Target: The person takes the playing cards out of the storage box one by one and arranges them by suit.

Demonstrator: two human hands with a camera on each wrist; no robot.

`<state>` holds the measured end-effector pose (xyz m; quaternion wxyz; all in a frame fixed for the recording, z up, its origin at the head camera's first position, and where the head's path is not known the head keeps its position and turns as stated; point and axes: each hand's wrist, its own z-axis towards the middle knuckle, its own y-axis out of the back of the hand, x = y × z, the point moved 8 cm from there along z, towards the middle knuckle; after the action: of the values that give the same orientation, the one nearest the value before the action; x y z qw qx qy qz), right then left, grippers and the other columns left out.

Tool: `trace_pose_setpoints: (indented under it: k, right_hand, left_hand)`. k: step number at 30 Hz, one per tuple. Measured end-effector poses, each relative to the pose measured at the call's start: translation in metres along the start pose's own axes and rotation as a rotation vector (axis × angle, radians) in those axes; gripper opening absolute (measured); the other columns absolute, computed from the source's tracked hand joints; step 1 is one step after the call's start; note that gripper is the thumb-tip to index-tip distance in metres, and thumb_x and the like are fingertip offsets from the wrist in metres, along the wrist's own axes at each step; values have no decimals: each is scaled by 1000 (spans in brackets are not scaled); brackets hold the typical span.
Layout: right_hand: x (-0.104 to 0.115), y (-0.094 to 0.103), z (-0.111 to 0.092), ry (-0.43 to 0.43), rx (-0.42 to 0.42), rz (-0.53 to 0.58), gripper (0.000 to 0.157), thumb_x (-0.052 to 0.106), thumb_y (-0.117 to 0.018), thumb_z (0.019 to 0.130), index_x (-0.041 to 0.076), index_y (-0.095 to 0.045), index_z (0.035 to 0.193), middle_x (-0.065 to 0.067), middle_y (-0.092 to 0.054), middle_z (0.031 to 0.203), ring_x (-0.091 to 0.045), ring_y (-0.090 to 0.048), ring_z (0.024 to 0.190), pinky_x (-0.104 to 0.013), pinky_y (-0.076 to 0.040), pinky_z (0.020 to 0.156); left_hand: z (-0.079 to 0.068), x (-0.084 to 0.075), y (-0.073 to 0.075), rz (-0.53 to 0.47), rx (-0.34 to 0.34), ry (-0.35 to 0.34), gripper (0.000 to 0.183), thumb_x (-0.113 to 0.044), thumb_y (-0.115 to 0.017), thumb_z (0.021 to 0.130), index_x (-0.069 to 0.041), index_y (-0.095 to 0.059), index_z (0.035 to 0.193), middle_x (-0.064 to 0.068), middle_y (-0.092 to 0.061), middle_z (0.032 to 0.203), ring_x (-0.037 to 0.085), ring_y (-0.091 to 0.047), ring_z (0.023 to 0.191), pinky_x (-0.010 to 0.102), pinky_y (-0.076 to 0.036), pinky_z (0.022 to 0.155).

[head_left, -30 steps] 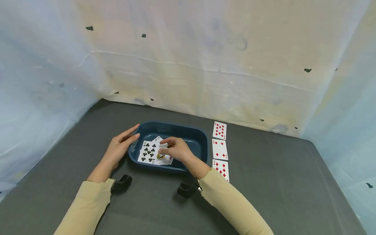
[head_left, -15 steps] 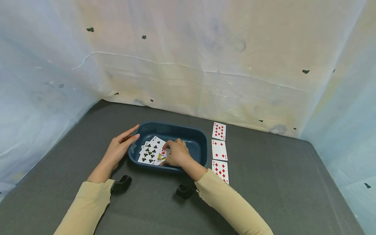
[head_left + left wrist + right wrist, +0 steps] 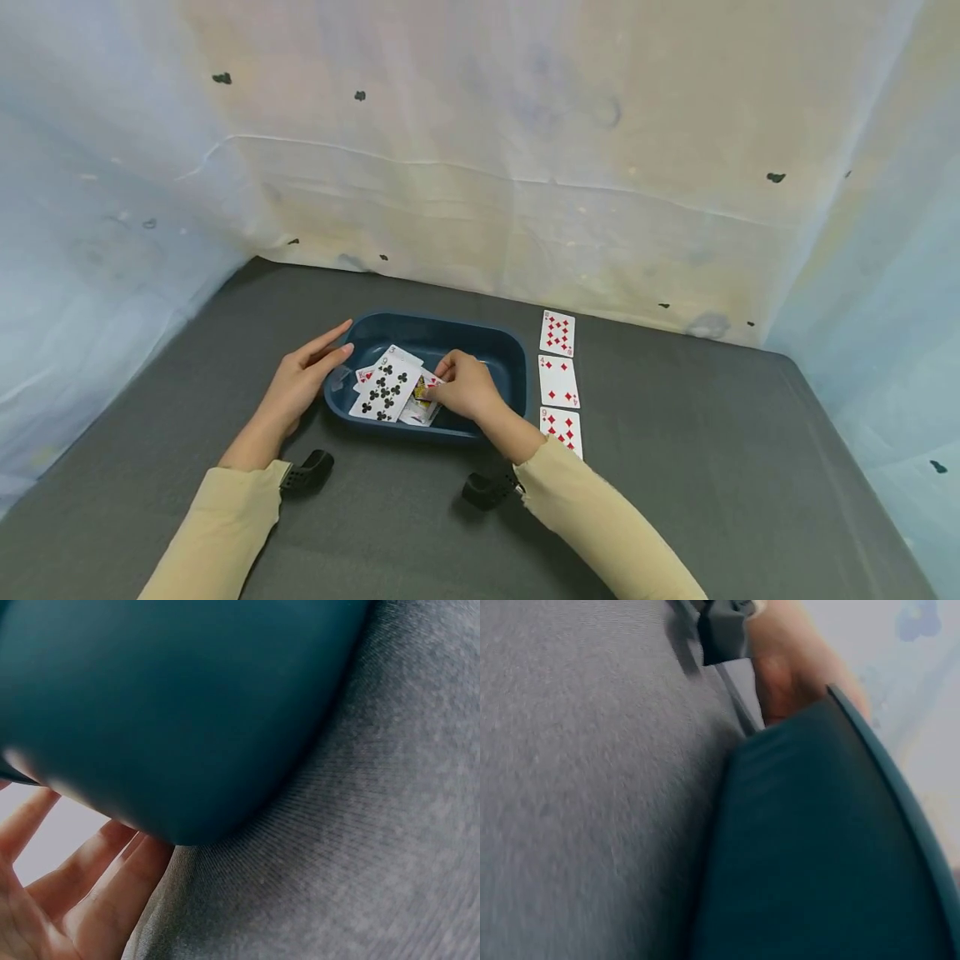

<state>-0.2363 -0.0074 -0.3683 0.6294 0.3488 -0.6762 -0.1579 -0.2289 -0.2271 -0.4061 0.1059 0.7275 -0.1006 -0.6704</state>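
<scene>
A dark blue tray holds several overlapping playing cards. My left hand rests against the tray's left end, its fingers extended; in the left wrist view those fingers touch the outer wall. My right hand reaches over the near right rim and pinches a face card by its right side. This card lies partly under a nine of clubs. Behind them a black three pokes out, and a red card shows at the left. In the right wrist view the tray wall hides my fingertips.
Right of the tray, a column of diamond cards lies face up: a many-pip card at the back, a four, and a nine partly behind my right sleeve. Pale cloth walls enclose the grey table.
My right hand first shifted right and down among the cards, then drew slightly right with a face card. The nine of clubs has turned clockwise, uncovering a red card. My left hand stays.
</scene>
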Motion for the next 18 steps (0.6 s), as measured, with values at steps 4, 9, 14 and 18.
trace_pose_setpoints:
  k: [4, 9, 14, 18]
  right_hand:
    - [-3, 7, -3, 26, 33, 126, 33, 1, -71, 81, 2, -56, 111, -12, -67, 83, -21, -65, 62, -27, -51, 60]
    - [-4, 19, -10, 73, 71, 180, 53, -5, -67, 83, 6, -52, 132, -20, -62, 105, -15, -64, 59, -36, -56, 64]
    - [-6, 37, -19, 127, 59, 293, 52, -7, -64, 83, 4, -53, 133, -23, -52, 116, -16, -63, 61, -43, -56, 66]
    - [-10, 58, -23, 161, -39, 392, 53, -7, -66, 82, 6, -54, 133, -21, -52, 114, -22, -64, 66, -50, -55, 67]
  left_hand:
    - [-1, 0, 0, -6, -9, 7, 58, -49, -54, 95, -34, -35, 148, 17, -46, 141, 28, -49, 113, 23, -47, 74]
    - [-2, 1, 2, 2, -10, 3, 57, -47, -53, 96, -34, -34, 149, 17, -45, 142, 28, -48, 114, 21, -47, 74]
    - [-2, 2, 4, 8, -4, -9, 58, -48, -52, 96, -34, -32, 149, 18, -44, 143, 27, -47, 115, 22, -46, 73]
    - [-3, 2, 7, 6, -12, -1, 59, -50, -52, 95, -35, -33, 149, 16, -46, 140, 22, -47, 109, 22, -47, 72]
